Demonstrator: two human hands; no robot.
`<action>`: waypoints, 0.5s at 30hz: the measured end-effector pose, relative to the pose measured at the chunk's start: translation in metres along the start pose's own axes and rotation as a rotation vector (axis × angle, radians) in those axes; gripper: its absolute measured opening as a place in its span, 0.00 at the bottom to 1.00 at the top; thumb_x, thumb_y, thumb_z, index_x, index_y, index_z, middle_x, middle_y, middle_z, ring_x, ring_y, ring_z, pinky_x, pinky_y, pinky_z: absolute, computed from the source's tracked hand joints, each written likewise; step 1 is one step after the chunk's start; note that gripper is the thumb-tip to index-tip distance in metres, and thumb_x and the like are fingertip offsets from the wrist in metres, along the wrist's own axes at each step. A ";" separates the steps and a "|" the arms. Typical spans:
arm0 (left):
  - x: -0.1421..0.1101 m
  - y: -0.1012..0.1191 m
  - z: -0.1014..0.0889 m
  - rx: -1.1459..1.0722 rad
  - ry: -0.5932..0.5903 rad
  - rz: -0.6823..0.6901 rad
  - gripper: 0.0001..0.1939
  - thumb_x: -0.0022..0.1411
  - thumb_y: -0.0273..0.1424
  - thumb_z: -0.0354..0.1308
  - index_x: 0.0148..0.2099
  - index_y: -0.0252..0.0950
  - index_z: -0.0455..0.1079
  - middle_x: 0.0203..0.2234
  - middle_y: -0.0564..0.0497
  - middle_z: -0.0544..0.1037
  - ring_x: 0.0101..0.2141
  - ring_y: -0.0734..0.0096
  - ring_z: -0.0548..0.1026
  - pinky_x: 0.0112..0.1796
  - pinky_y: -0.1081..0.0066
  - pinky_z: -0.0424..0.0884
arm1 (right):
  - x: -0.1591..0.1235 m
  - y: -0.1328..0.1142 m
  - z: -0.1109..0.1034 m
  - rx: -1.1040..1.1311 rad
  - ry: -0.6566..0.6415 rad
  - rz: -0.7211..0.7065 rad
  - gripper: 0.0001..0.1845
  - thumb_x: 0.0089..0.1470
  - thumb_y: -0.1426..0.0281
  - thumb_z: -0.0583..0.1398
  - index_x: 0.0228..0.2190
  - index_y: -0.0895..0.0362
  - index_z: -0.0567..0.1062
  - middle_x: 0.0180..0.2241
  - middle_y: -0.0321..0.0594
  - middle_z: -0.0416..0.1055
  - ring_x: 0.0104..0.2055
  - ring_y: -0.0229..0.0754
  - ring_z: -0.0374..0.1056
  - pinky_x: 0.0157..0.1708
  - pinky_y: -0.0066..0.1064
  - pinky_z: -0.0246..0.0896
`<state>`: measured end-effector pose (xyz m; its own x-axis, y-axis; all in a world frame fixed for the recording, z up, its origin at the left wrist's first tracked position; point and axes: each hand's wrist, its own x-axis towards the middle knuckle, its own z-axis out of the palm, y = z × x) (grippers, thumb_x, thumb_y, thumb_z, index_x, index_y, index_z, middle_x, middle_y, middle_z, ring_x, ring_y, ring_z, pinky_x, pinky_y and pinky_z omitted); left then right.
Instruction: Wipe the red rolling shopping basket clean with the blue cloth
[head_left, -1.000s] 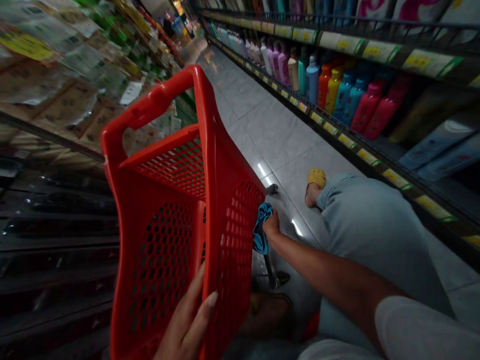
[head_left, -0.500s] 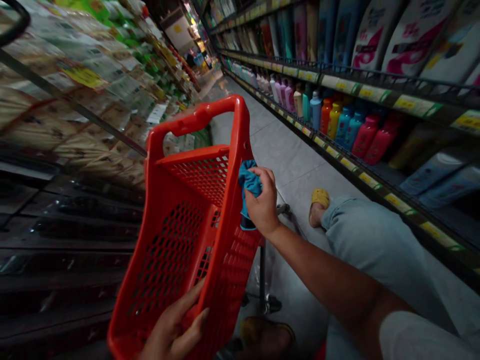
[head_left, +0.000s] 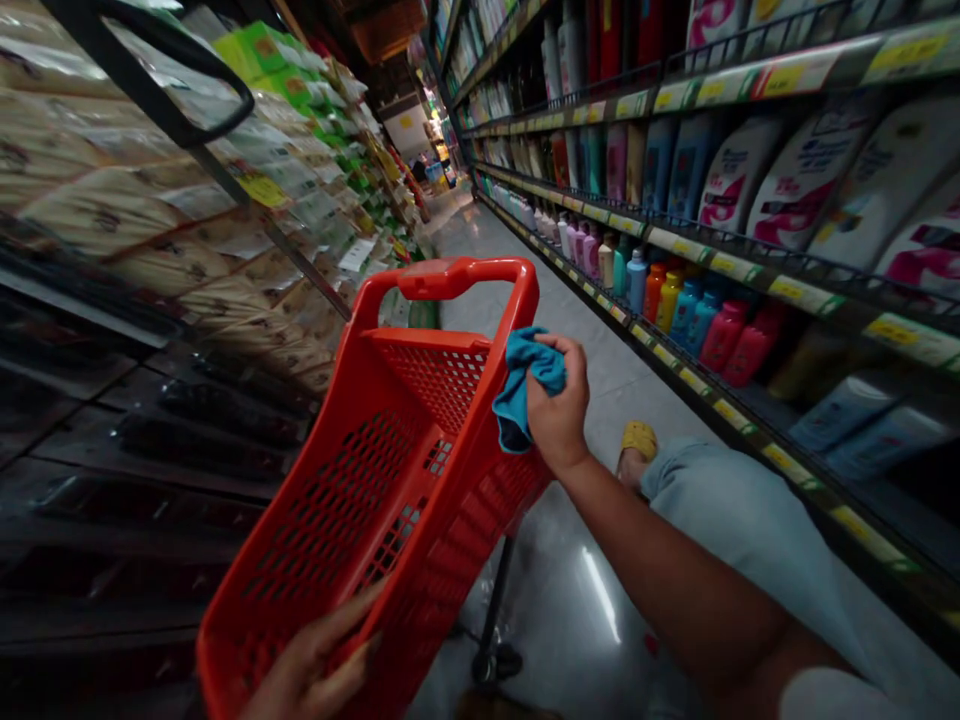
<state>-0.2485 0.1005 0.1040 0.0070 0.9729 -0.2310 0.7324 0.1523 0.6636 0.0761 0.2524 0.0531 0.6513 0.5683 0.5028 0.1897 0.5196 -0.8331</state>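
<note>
A red plastic shopping basket [head_left: 375, 500] with perforated walls and a moulded handle tilts in front of me in a shop aisle. My left hand [head_left: 311, 668] grips its near rim at the bottom of the view, fingers curled over the edge. My right hand [head_left: 559, 405] is closed round a bunched blue cloth [head_left: 521, 385] and presses it against the basket's right rim, just below the handle. The basket holds nothing that I can see.
Shelves of packaged goods [head_left: 225, 230] line the left. Shelves of coloured bottles [head_left: 675, 300] run along the right. A tiled floor [head_left: 570, 610] stretches ahead. My bent knee in light trousers [head_left: 735, 520] and a yellow sandal [head_left: 637, 438] lie right. A black wheeled frame [head_left: 491, 650] stands under the basket.
My right hand with the blue cloth rose from low on the basket's outer side to its upper right rim. The basket swung more upright toward the aisle, and my view lifted.
</note>
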 end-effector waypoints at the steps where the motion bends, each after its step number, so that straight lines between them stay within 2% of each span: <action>1: -0.001 0.005 -0.001 -0.010 -0.002 -0.009 0.29 0.45 0.57 0.68 0.46 0.46 0.83 0.45 0.48 0.84 0.48 0.48 0.82 0.51 0.57 0.75 | 0.004 -0.001 0.004 -0.005 0.004 -0.024 0.18 0.52 0.73 0.56 0.47 0.52 0.70 0.48 0.44 0.71 0.55 0.46 0.68 0.60 0.43 0.61; 2: -0.002 0.008 -0.002 -0.023 0.004 -0.016 0.29 0.45 0.57 0.68 0.45 0.46 0.83 0.44 0.48 0.85 0.47 0.48 0.82 0.50 0.56 0.76 | 0.001 0.003 0.005 -0.025 0.003 -0.013 0.18 0.53 0.72 0.56 0.47 0.52 0.69 0.49 0.45 0.71 0.56 0.47 0.67 0.60 0.43 0.60; 4: -0.003 0.013 -0.003 -0.044 0.028 -0.027 0.29 0.43 0.58 0.69 0.42 0.45 0.84 0.42 0.49 0.85 0.46 0.47 0.83 0.49 0.55 0.77 | -0.026 0.027 -0.002 -0.106 -0.001 0.133 0.17 0.52 0.70 0.56 0.46 0.52 0.69 0.48 0.46 0.72 0.55 0.47 0.68 0.59 0.42 0.62; 6: -0.001 0.012 -0.005 -0.062 0.041 -0.035 0.29 0.41 0.58 0.70 0.39 0.45 0.84 0.40 0.48 0.86 0.45 0.46 0.83 0.48 0.55 0.78 | -0.068 0.058 -0.019 -0.224 -0.007 0.410 0.14 0.51 0.68 0.54 0.42 0.52 0.69 0.42 0.42 0.73 0.49 0.46 0.71 0.53 0.40 0.66; 8: 0.002 0.008 -0.008 -0.082 0.035 -0.038 0.28 0.39 0.58 0.71 0.38 0.45 0.84 0.39 0.48 0.86 0.44 0.46 0.83 0.47 0.56 0.78 | -0.104 0.081 -0.035 -0.270 -0.038 0.513 0.08 0.48 0.67 0.54 0.34 0.52 0.68 0.29 0.37 0.71 0.37 0.46 0.71 0.42 0.38 0.69; 10: 0.006 0.004 -0.012 -0.107 0.016 -0.035 0.27 0.38 0.57 0.72 0.37 0.46 0.84 0.39 0.48 0.86 0.44 0.46 0.83 0.47 0.57 0.78 | -0.114 0.082 -0.041 -0.278 -0.057 0.531 0.07 0.48 0.67 0.54 0.32 0.52 0.68 0.26 0.35 0.69 0.33 0.45 0.69 0.37 0.36 0.68; 11: 0.007 0.003 -0.014 -0.119 0.002 -0.032 0.26 0.38 0.56 0.72 0.37 0.47 0.84 0.39 0.48 0.85 0.44 0.47 0.83 0.47 0.57 0.77 | -0.107 0.074 -0.039 -0.263 -0.053 0.507 0.09 0.48 0.67 0.54 0.35 0.52 0.68 0.28 0.35 0.71 0.34 0.45 0.70 0.37 0.35 0.68; 13: 0.008 0.001 -0.019 -0.145 -0.039 -0.028 0.25 0.39 0.56 0.72 0.38 0.48 0.84 0.40 0.48 0.85 0.44 0.46 0.83 0.48 0.55 0.77 | -0.068 0.043 -0.029 -0.208 -0.029 0.366 0.14 0.51 0.68 0.55 0.42 0.54 0.69 0.36 0.39 0.74 0.39 0.45 0.72 0.43 0.36 0.68; 15: 0.008 -0.001 -0.025 -0.161 -0.082 -0.023 0.25 0.42 0.57 0.70 0.39 0.49 0.84 0.41 0.49 0.85 0.45 0.46 0.83 0.49 0.54 0.76 | -0.009 0.003 -0.017 -0.154 -0.023 0.074 0.16 0.53 0.70 0.56 0.45 0.53 0.70 0.43 0.43 0.74 0.46 0.45 0.72 0.49 0.38 0.67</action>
<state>-0.2661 0.1121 0.1190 0.0518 0.9524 -0.3004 0.6147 0.2066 0.7612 0.0831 0.2375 0.0423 0.6511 0.6165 0.4427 0.2534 0.3732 -0.8925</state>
